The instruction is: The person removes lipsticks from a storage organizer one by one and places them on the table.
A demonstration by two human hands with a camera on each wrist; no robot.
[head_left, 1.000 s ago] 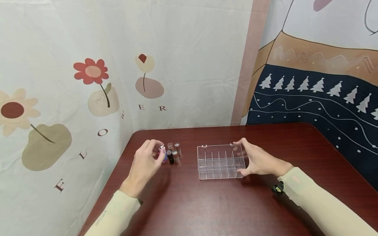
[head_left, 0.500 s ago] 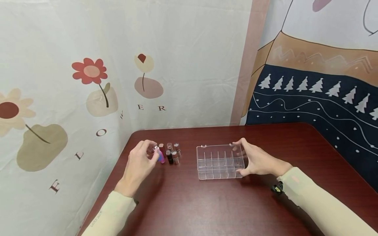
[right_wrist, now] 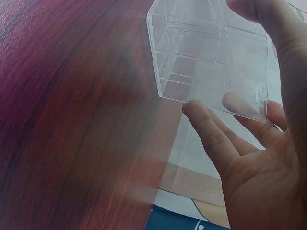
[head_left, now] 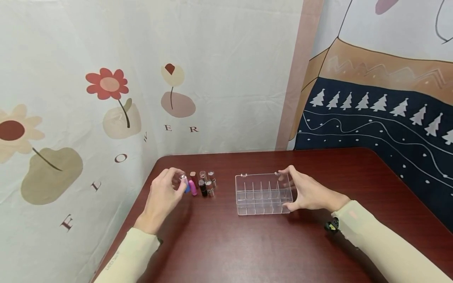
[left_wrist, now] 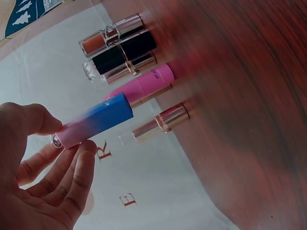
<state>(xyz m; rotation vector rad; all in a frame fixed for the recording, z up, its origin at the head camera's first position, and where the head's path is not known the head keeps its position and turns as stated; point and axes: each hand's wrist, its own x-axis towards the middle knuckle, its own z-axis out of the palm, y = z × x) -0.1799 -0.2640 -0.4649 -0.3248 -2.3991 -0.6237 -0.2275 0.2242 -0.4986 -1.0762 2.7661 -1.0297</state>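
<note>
Thumb and fingers of my left hand (head_left: 162,195) pinch a lipstick tube (left_wrist: 98,120) that fades from pink to blue. Its clear-topped end sits in the grip in the left wrist view, and the blue end points away from the hand. Just right of it in the head view stands a bright pink lipstick (head_left: 192,188), with a brown-red one (head_left: 193,177) behind. A black lipstick (head_left: 203,188) and several with clear caps are grouped beside these. My right hand (head_left: 308,191) holds the right end of a clear compartment box (head_left: 264,202), thumb at the front and fingers behind.
The dark red wooden table (head_left: 226,243) carries everything. A printed wall cloth (head_left: 226,78) hangs along its back and left edges. Behind the right side hangs a navy cloth with white trees (head_left: 364,118).
My left hand has shifted a little left with the pink-and-blue lipstick, so the bright pink and brown-red lipsticks now show. The right hand and the clear box have stayed in place.
</note>
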